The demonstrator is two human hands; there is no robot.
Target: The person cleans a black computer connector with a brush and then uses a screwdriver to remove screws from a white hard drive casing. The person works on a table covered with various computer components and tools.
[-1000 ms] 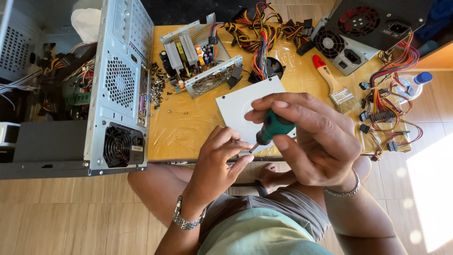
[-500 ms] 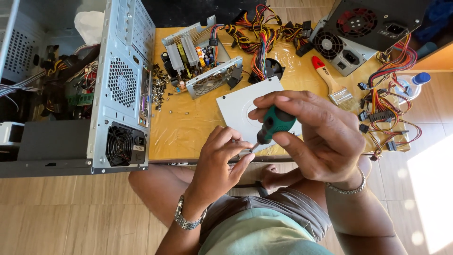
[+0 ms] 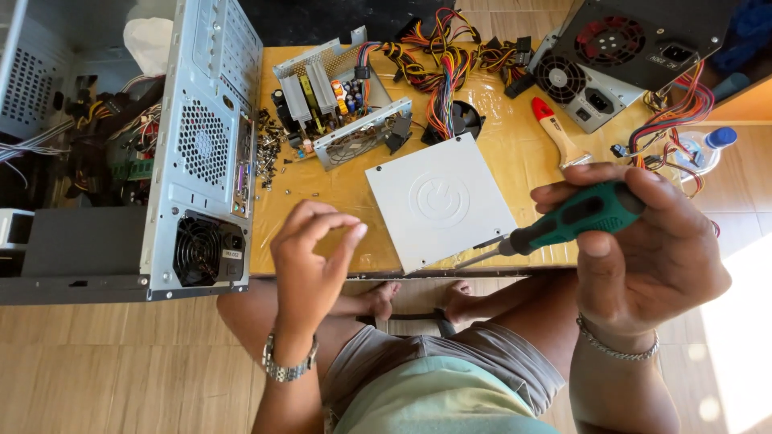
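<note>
While right hand (image 3: pixel 643 249) grips screwdriver (image 3: pixel 575 219), left hand (image 3: pixel 310 257) half-curled, empty, above yellow table (image 3: pixel 338 201); wood-look floor (image 3: pixel 121 362).

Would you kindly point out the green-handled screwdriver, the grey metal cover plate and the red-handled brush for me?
green-handled screwdriver (image 3: pixel 591 213): head view, middle of its green handle.
grey metal cover plate (image 3: pixel 441 201): head view, centre of its flat face.
red-handled brush (image 3: pixel 555 133): head view, on its handle.

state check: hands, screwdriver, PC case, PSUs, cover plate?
left hand: raised, fingers pinched, nothing visible in them
right hand: gripping screwdriver
screwdriver: held, tip off the plate
computer case: side open
opened power supply: lid off
cover plate: lying flat
black power supply: closed
</note>
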